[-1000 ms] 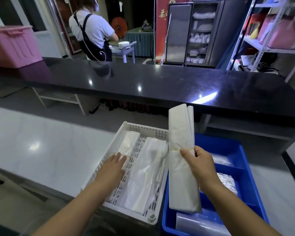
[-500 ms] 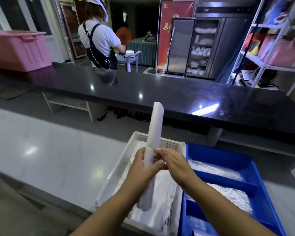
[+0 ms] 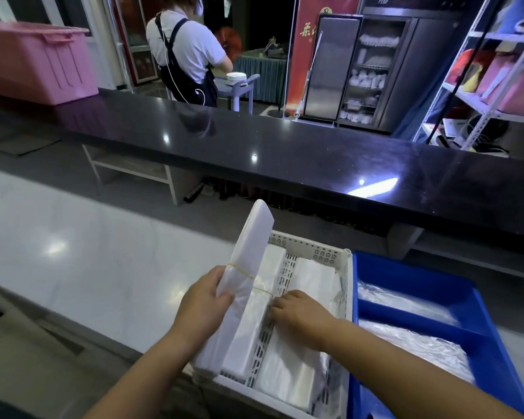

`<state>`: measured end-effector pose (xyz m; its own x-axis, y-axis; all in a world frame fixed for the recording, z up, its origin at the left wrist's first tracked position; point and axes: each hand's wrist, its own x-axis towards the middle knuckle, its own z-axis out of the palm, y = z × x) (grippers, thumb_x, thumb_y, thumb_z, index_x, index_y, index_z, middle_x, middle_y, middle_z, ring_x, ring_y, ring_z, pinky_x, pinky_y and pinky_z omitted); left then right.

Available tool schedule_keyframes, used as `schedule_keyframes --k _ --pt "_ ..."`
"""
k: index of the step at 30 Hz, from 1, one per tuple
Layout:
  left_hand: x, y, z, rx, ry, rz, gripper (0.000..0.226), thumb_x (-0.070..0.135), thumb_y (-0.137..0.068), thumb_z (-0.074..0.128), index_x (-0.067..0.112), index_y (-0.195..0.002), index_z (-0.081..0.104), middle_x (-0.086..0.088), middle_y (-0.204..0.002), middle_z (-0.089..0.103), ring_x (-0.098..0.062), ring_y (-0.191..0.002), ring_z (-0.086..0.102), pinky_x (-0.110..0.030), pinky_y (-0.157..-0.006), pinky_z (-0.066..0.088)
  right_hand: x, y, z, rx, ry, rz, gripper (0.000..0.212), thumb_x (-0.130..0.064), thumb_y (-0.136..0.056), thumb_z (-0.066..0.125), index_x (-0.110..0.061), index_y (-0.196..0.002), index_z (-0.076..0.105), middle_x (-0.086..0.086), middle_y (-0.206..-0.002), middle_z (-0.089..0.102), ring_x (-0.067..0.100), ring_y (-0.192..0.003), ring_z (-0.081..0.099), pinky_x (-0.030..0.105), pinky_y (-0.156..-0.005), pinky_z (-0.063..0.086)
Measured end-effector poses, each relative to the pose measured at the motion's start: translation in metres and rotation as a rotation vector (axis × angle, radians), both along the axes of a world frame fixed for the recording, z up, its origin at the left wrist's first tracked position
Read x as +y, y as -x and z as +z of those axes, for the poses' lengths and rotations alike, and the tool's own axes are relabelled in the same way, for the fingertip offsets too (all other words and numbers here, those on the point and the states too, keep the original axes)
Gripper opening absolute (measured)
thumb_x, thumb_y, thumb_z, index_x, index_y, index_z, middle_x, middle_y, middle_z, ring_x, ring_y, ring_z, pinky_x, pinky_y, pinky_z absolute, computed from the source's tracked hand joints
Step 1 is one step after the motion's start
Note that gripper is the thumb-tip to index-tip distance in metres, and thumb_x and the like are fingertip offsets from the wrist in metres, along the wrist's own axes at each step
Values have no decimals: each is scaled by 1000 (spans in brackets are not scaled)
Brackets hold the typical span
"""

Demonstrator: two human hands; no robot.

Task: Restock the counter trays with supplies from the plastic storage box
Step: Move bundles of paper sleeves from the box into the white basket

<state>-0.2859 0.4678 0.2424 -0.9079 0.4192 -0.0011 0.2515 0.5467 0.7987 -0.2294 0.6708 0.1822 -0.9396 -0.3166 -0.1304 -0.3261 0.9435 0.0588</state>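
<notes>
While the left hand (image 3: pixel 206 300) grips 1 banded bundle of white bags (image 3: pixel 250 243), the right hand (image 3: pixel 300 316) is down inside the white tray (image 3: pixel 321 253).
Count: 2 trays just beside each other, 1 white slotted, 1 blue tray (image 3: pixel 406 273). Bundle stands tilted at the white tray's left side, 1 rubber band (image 3: pixel 239 269) round its middle; thumb and fingers wrapped round it below the band. Right fingers bent, tips on 1 of 2 flat stacks (image 3: pixel 248 334) lying in the tray; pinching or pressing, cannot tell. Blue tray: 2 compartments with clear bags visible.

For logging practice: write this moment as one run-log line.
step: restock white tray | left hand: grips banded bag bundle, tilted, at tray's left edge | right hand: rests on bags in tray
</notes>
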Motion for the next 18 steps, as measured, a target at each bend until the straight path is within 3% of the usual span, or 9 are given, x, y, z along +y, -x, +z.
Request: schedule_keyframes --k 3,7,10,13,15,18 --pt "1 4 -2 7 16 -11 28 8 -81 53 30 -96 57 10 -85 65 -4 -75 58 -21 -59 42 3 3 6 15 -76 30 35 -26 -49 82 -29 -79 63 -12 -72 63 12 -67 59 24 -68 49" --pt "11 5 -10 3 55 -26 24 10 -82 53 31 -95 57 9 -86 66 -5 -73 58 -19 -58 43 15 -7 19 35 -90 49 21 -27 -63 78 -27 -78 63 -8 -70 57 15 -70 51 32 -75 48" --pt "30 -1 -20 -31 46 -58 18 11 -82 52 24 -93 58 6 -87 67 -12 -76 61 -30 -66 50 25 -21 23 89 -91 -17 13 -30 -71 70 -28 -79 61 -7 -78 58 14 -77 52 31 -79 49" --pt "53 -14 -36 -98 -12 -101 19 8 -82 51 22 -93 57 3 -89 67 -16 -81 61 -37 -77 51 36 -35 26 143 -121 -74 14 -28 -73 67 -29 -85 59 -6 -86 58 14 -79 51 30 -74 50" --pt "65 -24 -48 -150 -2 -102 30 7 -86 46 25 -108 53 0 -102 67 -19 -91 61 -34 -80 49 41 -42 29 173 -116 -103 21 -29 -67 73 -30 -84 60 -6 -87 58 12 -77 52 26 -68 50" --pt "74 -31 -61 -167 117 -105 50 9 -93 38 25 -140 29 -4 -130 54 -22 -111 54 -25 -83 40 44 -49 31 173 -110 -125 32 -32 -61 79 -31 -88 62 -6 -98 63 10 -78 57 25 -66 53"
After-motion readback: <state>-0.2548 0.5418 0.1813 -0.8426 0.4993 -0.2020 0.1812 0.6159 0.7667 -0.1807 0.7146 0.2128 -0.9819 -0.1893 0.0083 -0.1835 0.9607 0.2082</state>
